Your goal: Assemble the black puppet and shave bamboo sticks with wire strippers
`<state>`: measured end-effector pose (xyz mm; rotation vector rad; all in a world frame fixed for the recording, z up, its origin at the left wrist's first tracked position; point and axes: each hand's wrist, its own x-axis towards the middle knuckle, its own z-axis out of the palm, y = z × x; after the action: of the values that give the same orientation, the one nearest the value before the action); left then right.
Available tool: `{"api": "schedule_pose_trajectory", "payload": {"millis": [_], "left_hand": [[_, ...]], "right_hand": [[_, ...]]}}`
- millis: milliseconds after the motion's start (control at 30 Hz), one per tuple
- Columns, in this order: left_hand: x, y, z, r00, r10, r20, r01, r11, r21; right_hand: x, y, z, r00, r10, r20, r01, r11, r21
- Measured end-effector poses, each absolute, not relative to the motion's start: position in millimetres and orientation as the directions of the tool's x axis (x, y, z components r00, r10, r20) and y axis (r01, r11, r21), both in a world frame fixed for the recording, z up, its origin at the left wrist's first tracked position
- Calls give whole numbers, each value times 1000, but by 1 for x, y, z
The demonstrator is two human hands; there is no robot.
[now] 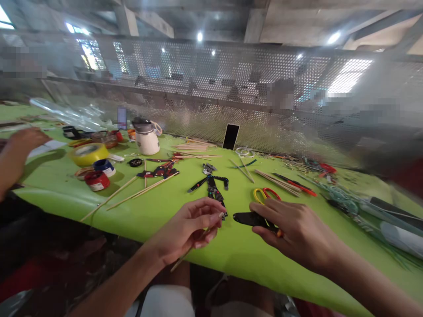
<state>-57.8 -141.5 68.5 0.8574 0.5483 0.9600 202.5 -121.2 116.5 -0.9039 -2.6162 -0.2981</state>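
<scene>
At far left, another person's hand (28, 138) is over the green bench (145, 215). Next come a tape roll (89, 154), then a blue jar (104, 167) and a red jar (97, 180), both with white labels too small to read. A jug (147, 141) is behind them, and a red figure (161, 170) lies among sticks.

The left hand (193, 223) is curled, thumb and fingertips closed on the end of a stick (181, 259); its other end slants out below the palm. Just beyond lies a black figure (214, 182), flat on the bench, with a dark-screened phone (230, 136) farther back.

The right hand (294, 222) is partly closed, gripping a black tool (246, 218) that points left, apart from the left hand. Yellow-and-red scissors (258, 196) lie just past its fingers; sticks (277, 182) and a red-and-black cutter (307, 190) are beyond.
</scene>
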Motion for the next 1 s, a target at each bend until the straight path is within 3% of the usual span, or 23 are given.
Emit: {"api": "schedule_pose_trajectory", "payload": {"millis": [367, 1000], "left_hand": [[-61, -147, 74, 552, 833, -43, -432, 330, 839], [-77, -149, 88, 673, 733, -101, -235, 342, 910]], "right_hand": [[192, -131, 130, -792, 479, 378, 579, 785, 220], [187, -141, 130, -798, 491, 349, 571, 801, 179]]}}
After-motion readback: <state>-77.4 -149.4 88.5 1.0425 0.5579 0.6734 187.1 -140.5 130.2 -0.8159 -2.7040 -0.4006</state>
